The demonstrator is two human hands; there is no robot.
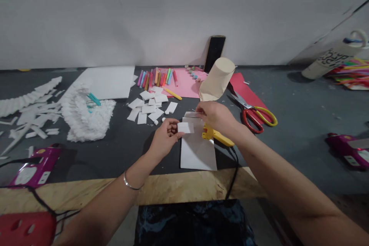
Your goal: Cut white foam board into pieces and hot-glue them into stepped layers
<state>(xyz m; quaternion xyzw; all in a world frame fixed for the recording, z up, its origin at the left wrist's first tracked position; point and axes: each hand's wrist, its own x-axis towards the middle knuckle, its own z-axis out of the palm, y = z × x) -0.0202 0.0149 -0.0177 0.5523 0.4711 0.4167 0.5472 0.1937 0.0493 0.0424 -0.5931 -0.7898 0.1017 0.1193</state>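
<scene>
the white sheet (198,153) is lying nearest. over its far half, the left hand (165,137) is pinching a small white card (186,127). at its far edge, the right hand (215,117) is pinching a paper strip (190,114). a yellow glue gun (216,135) is lying just right of the sheet, with red scissors (253,114) beyond.

Red scissors (253,114) lay right of a tan paper tube (217,78). Pens (157,77) lay in a row by pink paper (184,86), near a phone (215,52) leaning on the wall. White squares (148,107) and a fluffy white heap (86,117) sat further left. A purple box (347,150) sat far right
</scene>
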